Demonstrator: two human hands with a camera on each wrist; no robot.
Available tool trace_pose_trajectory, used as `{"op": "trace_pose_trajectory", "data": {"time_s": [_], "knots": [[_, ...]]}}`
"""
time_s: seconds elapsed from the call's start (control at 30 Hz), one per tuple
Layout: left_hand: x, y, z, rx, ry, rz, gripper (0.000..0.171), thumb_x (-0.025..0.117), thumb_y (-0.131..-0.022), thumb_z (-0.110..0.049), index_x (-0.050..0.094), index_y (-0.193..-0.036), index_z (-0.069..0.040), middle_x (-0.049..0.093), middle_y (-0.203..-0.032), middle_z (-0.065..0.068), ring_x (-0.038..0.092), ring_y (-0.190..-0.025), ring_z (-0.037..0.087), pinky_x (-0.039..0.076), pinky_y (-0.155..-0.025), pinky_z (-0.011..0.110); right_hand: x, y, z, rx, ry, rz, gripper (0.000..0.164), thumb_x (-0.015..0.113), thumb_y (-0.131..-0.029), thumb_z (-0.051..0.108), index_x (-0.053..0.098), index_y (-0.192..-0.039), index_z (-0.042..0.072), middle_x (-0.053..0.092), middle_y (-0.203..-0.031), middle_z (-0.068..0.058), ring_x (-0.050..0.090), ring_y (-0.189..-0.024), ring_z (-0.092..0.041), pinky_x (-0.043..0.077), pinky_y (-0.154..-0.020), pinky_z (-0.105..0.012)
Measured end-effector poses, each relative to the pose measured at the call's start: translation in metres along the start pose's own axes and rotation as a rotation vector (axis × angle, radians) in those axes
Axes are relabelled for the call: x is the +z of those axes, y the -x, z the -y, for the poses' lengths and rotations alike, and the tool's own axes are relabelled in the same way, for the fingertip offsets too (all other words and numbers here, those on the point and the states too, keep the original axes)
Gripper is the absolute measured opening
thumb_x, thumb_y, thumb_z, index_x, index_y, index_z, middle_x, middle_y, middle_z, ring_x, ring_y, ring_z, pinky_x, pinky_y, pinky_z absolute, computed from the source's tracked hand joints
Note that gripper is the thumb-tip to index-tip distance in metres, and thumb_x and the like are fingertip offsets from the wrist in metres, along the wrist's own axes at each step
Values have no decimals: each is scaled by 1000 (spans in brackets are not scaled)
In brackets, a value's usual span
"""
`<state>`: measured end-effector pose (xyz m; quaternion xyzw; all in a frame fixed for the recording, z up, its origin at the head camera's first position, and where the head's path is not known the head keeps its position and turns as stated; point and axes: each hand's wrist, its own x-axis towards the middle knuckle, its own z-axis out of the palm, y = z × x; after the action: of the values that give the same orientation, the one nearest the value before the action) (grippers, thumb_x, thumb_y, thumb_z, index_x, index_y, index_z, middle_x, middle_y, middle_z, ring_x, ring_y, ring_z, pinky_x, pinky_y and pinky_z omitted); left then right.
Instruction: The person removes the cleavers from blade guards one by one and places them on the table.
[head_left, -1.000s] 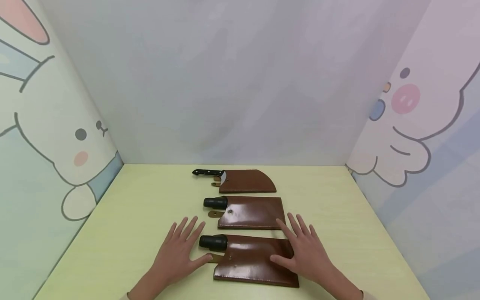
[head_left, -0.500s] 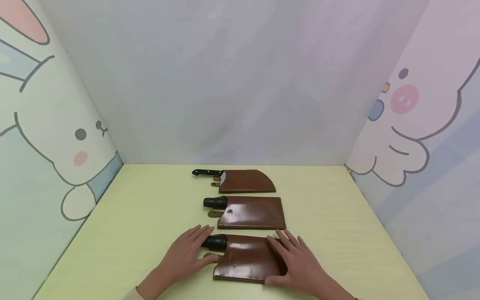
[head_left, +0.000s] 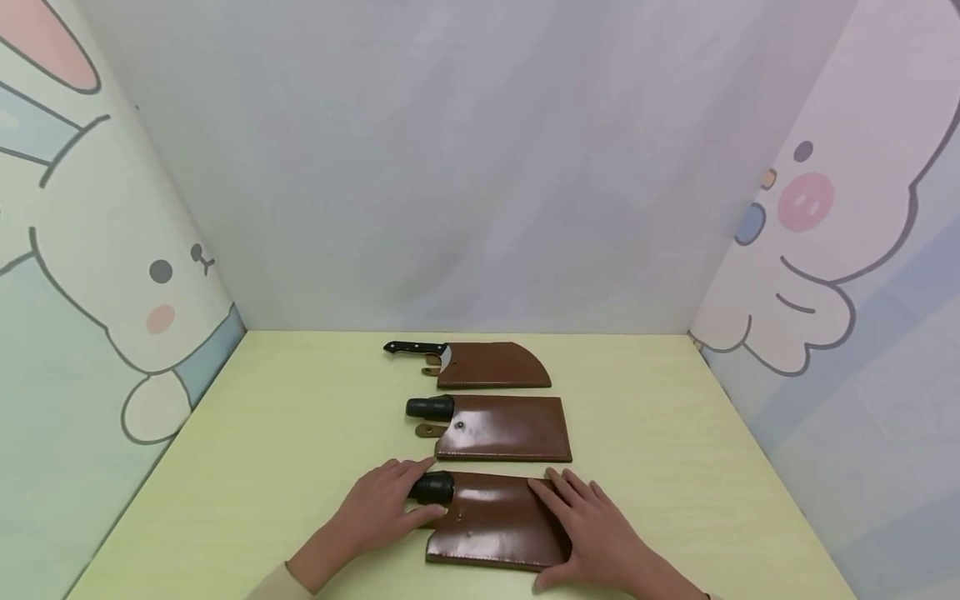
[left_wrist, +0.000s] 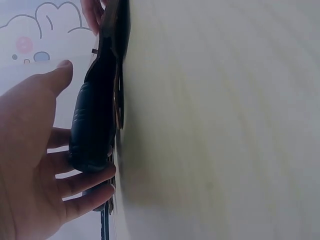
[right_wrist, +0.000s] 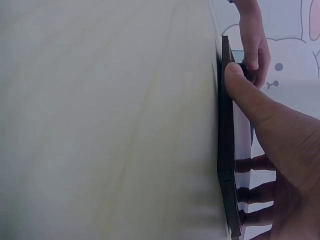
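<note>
Near knife (head_left: 442, 487): lies in brown sheath (head_left: 495, 523) on desk (head_left: 675, 425). Left hand (head_left: 378, 507): reaches around black handle (left_wrist: 91, 127), fingers spread, thumb raised off it. Right hand (head_left: 596, 537): spans sheath's right end, digits apart. Beyond: middle knife (head_left: 510, 427), far knife (head_left: 493, 365), both sheathed.

Pale yellow tabletop (head_left: 660, 433), grey back wall (head_left: 465, 183), cartoon-printed side walls (head_left: 105, 283)
</note>
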<state>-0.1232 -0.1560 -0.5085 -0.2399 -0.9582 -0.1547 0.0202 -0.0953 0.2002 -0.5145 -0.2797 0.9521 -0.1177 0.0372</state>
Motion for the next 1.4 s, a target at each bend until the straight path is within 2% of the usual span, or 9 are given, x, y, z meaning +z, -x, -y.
{"op": "trace_pose_trajectory", "data": {"time_s": [0.17, 0.3, 0.4, 0.57, 0.73, 1.1, 1.4], "knots": [[1, -2, -1, 6, 31, 18, 78, 54, -91, -75, 60, -140, -14, 67, -123, 6, 62, -112, 22, 55, -90, 43, -1, 0, 0, 5, -31, 29, 124, 64, -63, 93, 34, -161, 23, 38, -161, -16, 36, -146, -44, 40, -106, -67], [4, -5, 1, 41, 58, 11, 71, 61, -89, -71, 66, -130, -13, 64, -116, 2, 59, -105, 19, 54, -89, 40, -3, -1, 1, -1, -31, 26, 121, 64, -66, 92, 35, -160, 21, 42, -157, -17, 39, -144, -43, 41, -109, -63], [5, -7, 2, 71, 83, -11, 58, 68, -89, -61, 69, -122, -13, 61, -112, 0, 57, -98, 17, 52, -84, 38, -3, -1, 1, -11, -16, 11, 121, 64, -67, 91, 36, -160, 18, 45, -155, -17, 42, -142, -42, 41, -108, -63], [7, -9, 3, 98, 78, -36, 44, 76, -88, -43, 71, -119, -11, 58, -108, -1, 54, -91, 14, 51, -78, 34, -3, -2, 1, -31, 16, -12, 122, 62, -68, 92, 37, -158, 13, 49, -152, -18, 46, -139, -42, 43, -107, -60], [5, -9, 1, 105, 29, -40, 42, 78, -88, -39, 72, -119, -10, 62, -107, 0, 56, -90, 13, 53, -77, 34, -1, -2, -1, -42, 50, -33, 123, 61, -67, 94, 40, -157, 12, 51, -149, -16, 50, -136, -39, 46, -105, -59], [-1, -6, -4, 76, 25, -14, 45, 81, -87, -36, 73, -121, -8, 62, -104, 0, 57, -89, 14, 53, -76, 34, 0, 1, 1, -49, 82, -70, 118, 64, -68, 92, 43, -155, 15, 54, -148, -15, 53, -133, -38, 49, -104, -56], [-9, -3, -9, 88, -31, -70, 43, 81, -87, -36, 73, -120, -10, 65, -106, 0, 55, -88, 15, 52, -75, 33, -10, 3, 5, -66, 130, -139, 117, 67, -66, 91, 46, -154, 16, 56, -147, -16, 54, -134, -38, 52, -100, -50]]}}
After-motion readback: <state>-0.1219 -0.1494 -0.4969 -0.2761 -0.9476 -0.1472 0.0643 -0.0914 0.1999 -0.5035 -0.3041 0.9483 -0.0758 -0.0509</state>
